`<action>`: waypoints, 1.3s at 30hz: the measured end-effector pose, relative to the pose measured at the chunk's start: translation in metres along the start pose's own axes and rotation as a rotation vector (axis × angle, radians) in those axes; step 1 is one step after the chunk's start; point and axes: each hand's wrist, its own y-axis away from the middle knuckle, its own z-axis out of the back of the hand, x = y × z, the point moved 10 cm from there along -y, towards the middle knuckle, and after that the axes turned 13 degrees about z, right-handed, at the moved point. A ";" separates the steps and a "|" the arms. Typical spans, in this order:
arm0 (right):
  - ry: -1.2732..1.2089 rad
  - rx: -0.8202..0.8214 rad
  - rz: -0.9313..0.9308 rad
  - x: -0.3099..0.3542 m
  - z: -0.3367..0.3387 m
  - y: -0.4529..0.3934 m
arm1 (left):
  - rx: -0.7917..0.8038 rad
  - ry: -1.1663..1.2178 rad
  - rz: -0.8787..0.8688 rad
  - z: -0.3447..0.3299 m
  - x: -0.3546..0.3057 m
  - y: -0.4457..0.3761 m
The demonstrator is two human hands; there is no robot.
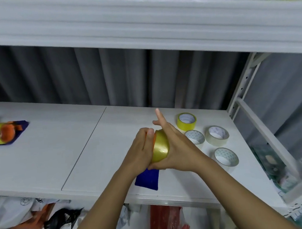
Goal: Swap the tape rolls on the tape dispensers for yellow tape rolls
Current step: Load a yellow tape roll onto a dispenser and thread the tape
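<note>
Both hands, the left (144,149) gripping the dispenser (147,178) and the right (171,147) cupping the yellow roll (160,147), are pressing together; skewed pressure could be jamming it.

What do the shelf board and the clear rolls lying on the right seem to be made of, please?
Shelf board: probably laminated wood board, matte white with faint grain streaks and a seam between panels. Clear rolls: glossy translucent plastic tape, seemingly wound on printed white cores, likely cardboard, though that is hard to confirm.
</note>
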 end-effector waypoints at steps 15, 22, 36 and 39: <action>0.099 0.020 -0.067 -0.019 -0.029 -0.006 | 0.161 0.129 0.218 -0.008 0.034 -0.005; -0.431 -0.112 -0.254 -0.059 0.006 0.019 | 0.154 0.481 0.184 0.017 0.040 -0.016; -0.683 0.045 -0.360 -0.058 -0.036 0.018 | -0.022 0.061 0.128 0.033 0.025 -0.021; -0.733 0.006 -0.362 -0.060 -0.039 0.015 | -0.183 0.008 0.065 0.043 0.020 -0.021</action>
